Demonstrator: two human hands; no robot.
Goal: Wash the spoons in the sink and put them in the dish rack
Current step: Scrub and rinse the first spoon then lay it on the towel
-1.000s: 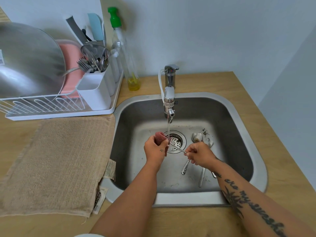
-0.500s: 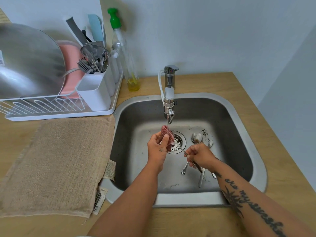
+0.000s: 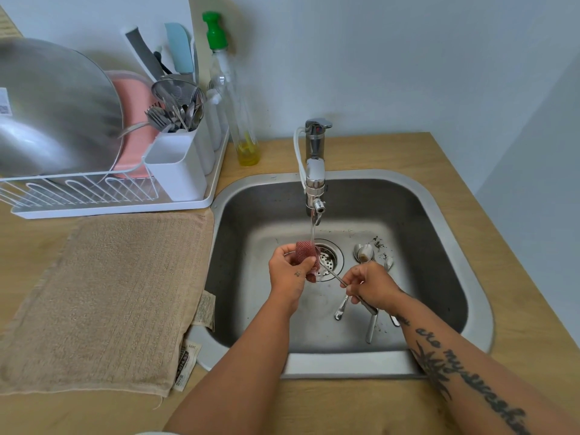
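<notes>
**A:** Going from far left of our left hand (image 3: 288,274): a beige towel (image 3: 103,296) lies flat on the counter, with its tags at the sink (image 3: 345,365) edge. Beyond the towel is the white dish rack (image 3: 110,196). It holds a large steel bowl (image 3: 53,108), a pink tray (image 3: 131,120) and a white cutlery caddy (image 3: 177,164) full of forks and spoons.

**B:** Soap?

**A:** There's a green-capped soap bottle (image 3: 238,98) beyond and left of the left hand, just beside the rack. It has a little yellow liquid at the bottom.

**B:** Left hand state?

**A:** The fingers are curled round a pink mesh scrubber (image 3: 306,251). We hold it over the drain strainer (image 3: 331,260), right under the faucet (image 3: 315,171). The water is on, and a thin stream (image 3: 313,233) lands on the scrubber.

**B:** Where's the spoon we're washing?

**A:** The spoon (image 3: 334,276) is between our two hands. Its bowl end is hidden inside the scrubber. The handle slants down to the right hand (image 3: 370,285), which pinches it between thumb and fingertips. The handle end sticks out on the near side of that hand.

**B:** And the rest?

**A:** The loose spoons (image 3: 364,253) are on the sink floor, under and beyond the right hand. Two bowls sit side by side just beyond the knuckles, one with brownish residue. A smaller one is to their right. Handles show on the near side of the hand. The hand covers the middles, so we can't tell the count.

**B:** Anything further right?

**A:** Dark crumbs (image 3: 378,244) on the sink floor, beyond and right of the right hand.
</notes>
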